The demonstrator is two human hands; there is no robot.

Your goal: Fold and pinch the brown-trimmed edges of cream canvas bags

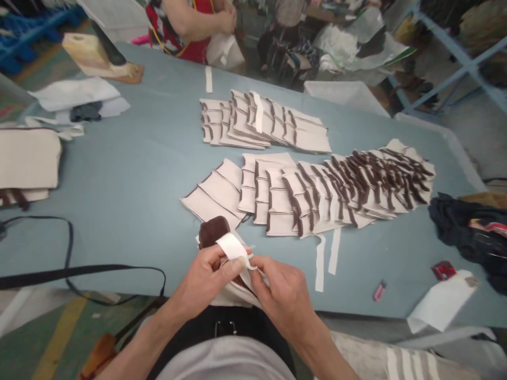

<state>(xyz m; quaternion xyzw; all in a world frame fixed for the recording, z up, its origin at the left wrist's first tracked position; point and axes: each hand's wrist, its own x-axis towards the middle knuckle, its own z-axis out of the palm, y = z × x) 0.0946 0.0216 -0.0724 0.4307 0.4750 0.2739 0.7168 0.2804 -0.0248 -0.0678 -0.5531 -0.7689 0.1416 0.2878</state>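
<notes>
At the table's near edge, my left hand (216, 277) is closed on a white strip (232, 245), pinching it between thumb and fingers. Close beside it, my right hand (283, 287) is closed too, its fingertips at the thin, curled end of that strip. Under and behind the hands is a fabric piece with a dark brown part (214, 231); the fingers hide much of it. Just beyond lies a beige panel with dark seams (219, 190), at the left end of a long overlapping row of brown-edged beige panels (317, 195).
Farther back is a second stack of panels (265, 119). Loose white strips (320, 264), a pink cutter (379, 291) and white paper (443, 301) lie to the right. Beige pieces (27, 158) and a black strap (79, 277) are at left. Another person (194, 26) stands across the table.
</notes>
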